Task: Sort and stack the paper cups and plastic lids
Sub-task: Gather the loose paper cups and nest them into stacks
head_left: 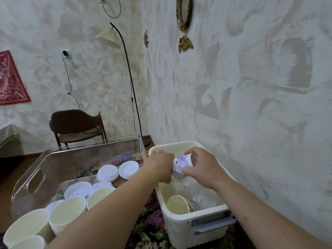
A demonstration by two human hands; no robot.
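Over the white plastic bin (181, 229) both hands hold one small paper cup with a purple print (181, 163), tipped on its side with its base to the right. My left hand (159, 164) grips its mouth end. My right hand (199, 164) curls round its base end. Inside the bin lie a cream paper cup (177, 203) and some clear plastic lids (203, 202). The clear bin (36, 177) on the left holds white plastic lids (128, 169) at the back and several cream paper cups (67, 215) at the front.
The two bins stand side by side on a floral cloth (150, 221). A textured wall (251, 105) rises close on the right. Behind the bins are a dark chair (75, 124) and a floor lamp (131, 81).
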